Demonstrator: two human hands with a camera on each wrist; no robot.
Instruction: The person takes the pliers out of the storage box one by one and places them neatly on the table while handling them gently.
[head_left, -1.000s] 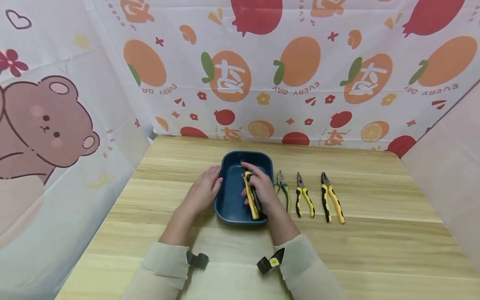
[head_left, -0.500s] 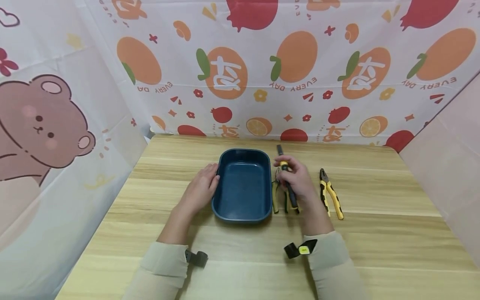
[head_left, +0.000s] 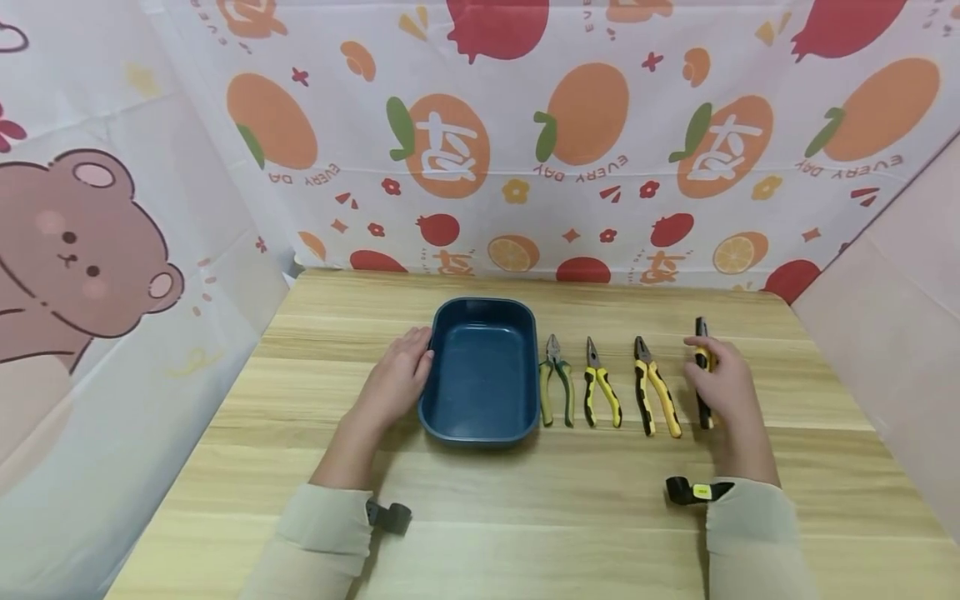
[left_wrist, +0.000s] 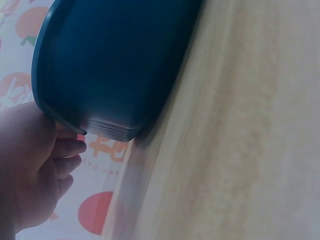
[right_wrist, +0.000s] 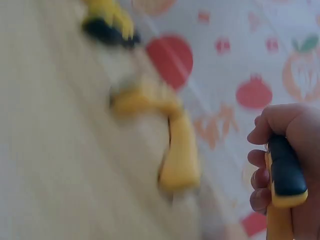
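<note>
My left hand [head_left: 397, 375] rests against the left wall of a dark blue rectangular tub [head_left: 483, 383], its fingers fairly straight. In the left wrist view the same hand [left_wrist: 30, 165] touches the tub's rim [left_wrist: 42, 95]. On the right, my right hand [head_left: 723, 379] holds a pair of pliers [head_left: 703, 408] with black and yellow handles. The pliers' head points toward the back wall. Both handles [right_wrist: 285, 170] show in the right wrist view, with fingers curled round them. Whether they touch the table cannot be seen.
Three pliers lie in a row right of the tub: green-handled pliers [head_left: 557, 383], needle-nose pliers [head_left: 600, 383] and larger yellow-and-black pliers [head_left: 654, 387]. They lie on a wooden table [head_left: 570, 533]. A fruit-print cloth [head_left: 517, 108] hangs behind it.
My right hand has carried its pliers out from over the tub, rightward past the other three. The left hand has stayed at the tub's side.
</note>
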